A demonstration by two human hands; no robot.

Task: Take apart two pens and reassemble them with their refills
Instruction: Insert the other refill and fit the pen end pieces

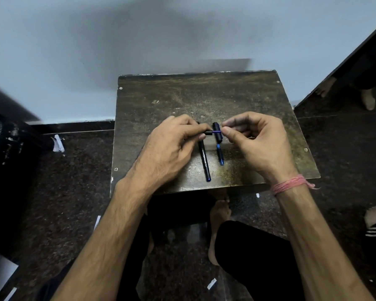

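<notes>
Centre frame, above a worn dark board (237, 94): both hands raised, forearms converging from the lower corners. Left hand (172, 144) curls round a short black pen section (208, 133), knuckles up. Right hand (254, 140), pink thread (291, 184) at the wrist, pinches the far end of a thin purple refill (216, 131) bridging the two. Beneath, on the board: a black pen (205, 161) and, just right of it, a black cap with blue part (218, 144), both lying lengthwise.

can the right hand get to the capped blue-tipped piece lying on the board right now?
Probably yes, but not freely. The right hand is pinching the refill that the left hand holds from the other side. The capped piece lies uncovered just below its fingertips; it would have to release first.
</notes>
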